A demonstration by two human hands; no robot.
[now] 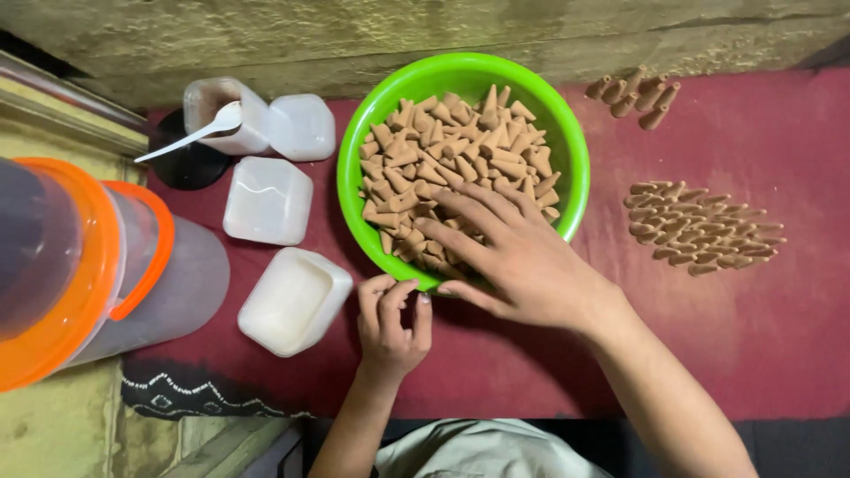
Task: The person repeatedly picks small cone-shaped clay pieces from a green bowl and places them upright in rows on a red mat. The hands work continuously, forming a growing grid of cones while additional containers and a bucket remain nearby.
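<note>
While the right hand (518, 257) spreads open over the cones (452, 168) inside the green bowl (567, 168), the left hand (390, 323) curls loosely at its near rim.

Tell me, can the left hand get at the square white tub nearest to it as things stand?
Probably yes. The left hand sits curled at the green bowl's near rim, and the white tub lies just beside it on the red cloth with nothing between them. The right hand is over the cones, out of the way.

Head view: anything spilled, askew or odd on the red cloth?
Nothing looks spilled. The cones right of the green bowl lie in neat rows, with a smaller cluster above. The white spoon rests tilted in an open container.
</note>
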